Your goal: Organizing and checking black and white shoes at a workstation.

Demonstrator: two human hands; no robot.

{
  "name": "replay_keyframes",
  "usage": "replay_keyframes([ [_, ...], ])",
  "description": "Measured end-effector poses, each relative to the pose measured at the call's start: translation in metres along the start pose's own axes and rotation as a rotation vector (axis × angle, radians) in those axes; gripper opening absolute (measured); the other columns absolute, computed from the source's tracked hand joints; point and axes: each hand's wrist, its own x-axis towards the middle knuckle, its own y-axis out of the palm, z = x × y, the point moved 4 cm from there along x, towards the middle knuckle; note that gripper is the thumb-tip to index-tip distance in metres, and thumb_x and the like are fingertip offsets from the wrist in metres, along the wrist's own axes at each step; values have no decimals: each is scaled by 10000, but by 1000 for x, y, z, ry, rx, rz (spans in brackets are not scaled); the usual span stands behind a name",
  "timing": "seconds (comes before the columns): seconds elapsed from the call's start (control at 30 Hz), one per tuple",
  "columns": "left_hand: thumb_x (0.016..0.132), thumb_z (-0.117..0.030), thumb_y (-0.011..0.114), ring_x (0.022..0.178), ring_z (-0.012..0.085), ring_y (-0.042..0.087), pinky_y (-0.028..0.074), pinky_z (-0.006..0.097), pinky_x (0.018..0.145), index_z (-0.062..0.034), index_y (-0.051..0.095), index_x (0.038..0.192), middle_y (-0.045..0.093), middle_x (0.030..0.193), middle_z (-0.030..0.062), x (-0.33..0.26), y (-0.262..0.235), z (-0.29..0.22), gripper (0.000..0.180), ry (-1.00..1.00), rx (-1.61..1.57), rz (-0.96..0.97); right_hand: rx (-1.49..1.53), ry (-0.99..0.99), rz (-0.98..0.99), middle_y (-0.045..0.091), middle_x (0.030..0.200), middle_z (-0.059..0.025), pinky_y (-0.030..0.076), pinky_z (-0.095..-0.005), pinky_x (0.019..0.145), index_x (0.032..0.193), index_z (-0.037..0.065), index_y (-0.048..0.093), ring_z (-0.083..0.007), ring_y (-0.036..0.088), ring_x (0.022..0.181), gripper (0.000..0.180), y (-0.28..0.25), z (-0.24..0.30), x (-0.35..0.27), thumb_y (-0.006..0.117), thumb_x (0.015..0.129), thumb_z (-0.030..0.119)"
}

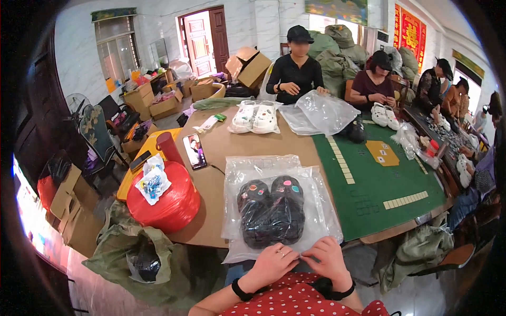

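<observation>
A pair of black clogs (271, 218) with colourful charms on the toes lies side by side inside a clear plastic bag (318, 208). The bag rests near the table's front edge, on top of other flat bags (232, 167). My left hand (273, 264) is at the bag's near edge, fingers curled and pinched on the plastic. Close beside it, my right hand (328, 258) pinches the same edge, thumb and fingertips together. The fingertips of both hands almost meet just below the clogs' heels.
On the left stand a big red roll (163, 203), a phone (195, 151) and a red cup (167, 146). Bagged white clogs (255, 117) lie at the back. A green mat (369, 210) covers the right side. Co-workers sit across the table. An open sack (139, 263) stands on the floor.
</observation>
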Motion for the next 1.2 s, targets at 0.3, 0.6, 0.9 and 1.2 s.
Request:
replay_keyframes([
  [0.3,803,-169,767,815,227,607,514,347,713,-101,684,931,636,905,25,-9,-2,7,168,0,23,-29,-43,50,-10,613,780,6,446,-392,783,803,151,720,-236,594,844,160,-10,-9,-1,823,680,158],
  [0.6,783,-163,786,841,221,609,510,343,725,-135,694,917,643,921,2,-34,-28,20,164,-73,101,-15,-27,74,-33,607,764,5,440,-393,770,773,151,722,-235,585,821,139,-10,-11,0,832,690,170],
  [0.9,785,-180,771,890,209,602,490,353,754,-147,694,903,629,894,-9,-44,-66,42,144,-144,193,-9,-37,71,-95,594,756,-21,437,-385,750,747,141,715,-249,566,795,159,-12,-11,4,838,646,131],
  [1.2,767,-164,787,912,242,601,499,365,817,-132,697,886,644,889,9,-45,-84,40,152,-163,172,10,-34,102,-91,605,768,-21,434,-399,761,786,145,715,-253,578,814,133,-12,-13,3,821,706,156],
])
